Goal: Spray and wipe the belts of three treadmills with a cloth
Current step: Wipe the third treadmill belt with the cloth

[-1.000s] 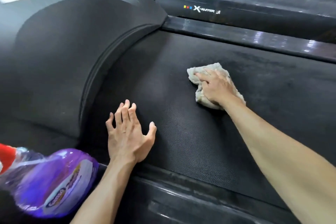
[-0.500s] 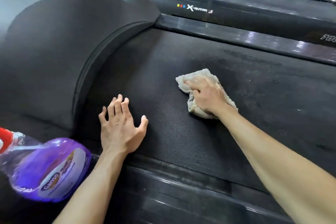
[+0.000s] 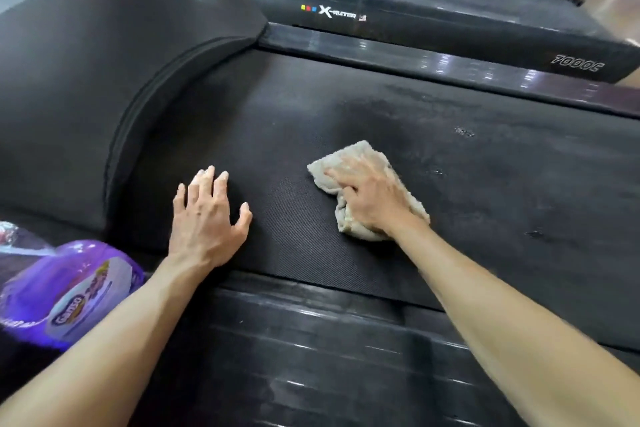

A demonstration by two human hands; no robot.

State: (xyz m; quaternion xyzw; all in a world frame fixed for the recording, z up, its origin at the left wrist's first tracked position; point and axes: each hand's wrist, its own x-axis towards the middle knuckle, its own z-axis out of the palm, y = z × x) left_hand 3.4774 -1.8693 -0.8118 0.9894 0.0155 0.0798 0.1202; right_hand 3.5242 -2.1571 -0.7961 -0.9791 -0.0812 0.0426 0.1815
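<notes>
Black textured treadmill belt [image 3: 433, 184], filling mid-frame, is being wiped with a crumpled beige cloth [image 3: 360, 163] gripped under the right hand [image 3: 374, 198]; the left hand [image 3: 207, 218] is being rested spread flat. Two farther treadmills [image 3: 433, 21] at upper right seemingly remain.

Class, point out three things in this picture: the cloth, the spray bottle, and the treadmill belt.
cloth [image 3: 360, 154], head view, far bare corner beyond the fingers.
spray bottle [image 3: 74, 305], head view, its label.
treadmill belt [image 3: 291, 218], head view, bare textured surface between the hands.
</notes>
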